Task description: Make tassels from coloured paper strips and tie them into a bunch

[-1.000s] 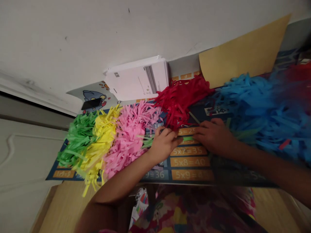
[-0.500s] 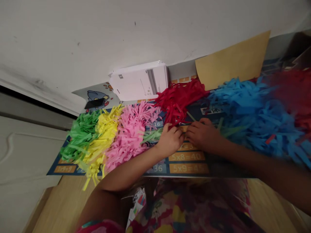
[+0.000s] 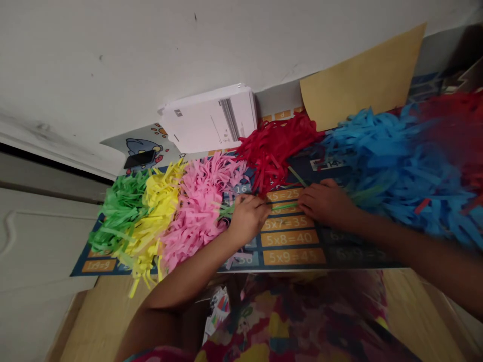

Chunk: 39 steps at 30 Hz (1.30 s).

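My left hand [image 3: 247, 218] pinches a thin green paper strip [image 3: 283, 206] over a blue multiplication-table mat [image 3: 292, 256]. The strip runs straight across the orange sums, and its far end reaches the fingertips of my right hand [image 3: 326, 203]. Both hands rest low over the mat. Shredded pink paper strips [image 3: 196, 216] lie just left of my left hand, with yellow strips [image 3: 154, 211] and green strips [image 3: 121, 211] beyond them. Red strips [image 3: 273, 151] heap above the hands, and blue strips [image 3: 392, 166] spread to the right of my right hand.
A white paper stack [image 3: 209, 118], a tan card sheet [image 3: 362, 75] and a black phone [image 3: 140, 159] lie along the white wall. Below the mat are a wooden surface [image 3: 101, 311] and patterned cloth [image 3: 290, 322]. A white panelled door [image 3: 41, 241] stands left.
My hands have drawn apart, the left one moving left, and the green strip now shows stretched between them. The view has shifted slightly.
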### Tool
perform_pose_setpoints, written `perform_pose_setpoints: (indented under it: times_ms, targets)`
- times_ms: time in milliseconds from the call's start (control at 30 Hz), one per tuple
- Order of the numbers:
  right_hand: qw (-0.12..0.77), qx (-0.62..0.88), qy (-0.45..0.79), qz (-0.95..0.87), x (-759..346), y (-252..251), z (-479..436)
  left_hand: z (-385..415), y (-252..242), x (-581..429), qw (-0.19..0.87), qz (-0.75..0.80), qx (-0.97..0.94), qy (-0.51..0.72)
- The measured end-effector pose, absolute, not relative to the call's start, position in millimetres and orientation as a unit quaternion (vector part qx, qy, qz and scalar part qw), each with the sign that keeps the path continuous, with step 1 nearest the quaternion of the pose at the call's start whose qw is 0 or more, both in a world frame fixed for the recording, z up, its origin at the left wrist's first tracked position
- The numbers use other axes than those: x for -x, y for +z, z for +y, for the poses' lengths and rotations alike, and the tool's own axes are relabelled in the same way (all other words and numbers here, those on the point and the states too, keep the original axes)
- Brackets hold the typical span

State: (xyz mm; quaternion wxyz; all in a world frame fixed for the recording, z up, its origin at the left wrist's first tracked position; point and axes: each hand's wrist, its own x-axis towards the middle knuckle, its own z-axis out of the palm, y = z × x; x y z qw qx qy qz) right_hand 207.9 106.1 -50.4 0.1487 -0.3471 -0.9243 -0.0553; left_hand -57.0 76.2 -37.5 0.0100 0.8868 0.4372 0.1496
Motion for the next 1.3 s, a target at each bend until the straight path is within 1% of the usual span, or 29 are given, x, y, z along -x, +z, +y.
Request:
perform_pose_setpoints:
  times_ms: [67, 200, 433, 567, 633, 700, 800, 867, 933, 1000, 1067, 1167, 1233, 1300]
  targets:
    - [0.148, 0.346, -0.032, -0.926, -209, -54, 110, 76, -36, 58, 0.044, 0.451, -0.877, 0.161]
    - [0.129, 0.347, 0.02, -0.929, -213, -54, 119, 75, -32, 56, 0.064, 0.481, -0.858, 0.17]
    - [0.029, 0.364, 0.169, -0.916, -205, -32, 137, 77, -31, 47, 0.096, 0.522, -0.831, 0.168]
    - [-0.025, 0.412, 0.202, -0.888, -196, -23, 143, 82, -30, 43, 0.108, 0.552, -0.816, 0.136]
    - [-0.034, 0.424, 0.186, -0.886, -192, -20, 143, 83, -31, 44, 0.107, 0.55, -0.818, 0.131]
    - [-0.015, 0.398, 0.143, -0.906, -190, -19, 139, 82, -32, 46, 0.08, 0.511, -0.844, 0.142]
    - [0.031, 0.291, 0.077, -0.953, -189, -19, 128, 77, -35, 49, 0.002, 0.424, -0.893, 0.154]
    - [0.049, 0.235, 0.038, -0.97, -189, -19, 122, 73, -35, 49, -0.045, 0.393, -0.908, 0.142]
    - [0.06, 0.209, -0.006, -0.976, -187, -21, 120, 72, -35, 46, -0.062, 0.378, -0.915, 0.125]
    - [0.062, 0.193, -0.037, -0.979, -183, -22, 121, 74, -34, 43, -0.052, 0.373, -0.92, 0.111]
    - [0.067, 0.195, -0.046, -0.977, -178, -23, 121, 79, -33, 39, -0.046, 0.376, -0.92, 0.099]
    - [0.089, 0.232, -0.055, -0.967, -171, -15, 112, 81, -21, 38, -0.083, 0.367, -0.921, 0.104]
    - [0.131, 0.281, -0.048, -0.949, -169, -1, 96, 75, -3, 41, -0.122, 0.347, -0.919, 0.143]
    - [0.197, 0.334, 0.002, -0.922, -169, 17, 76, 60, 22, 45, -0.152, 0.322, -0.913, 0.2]
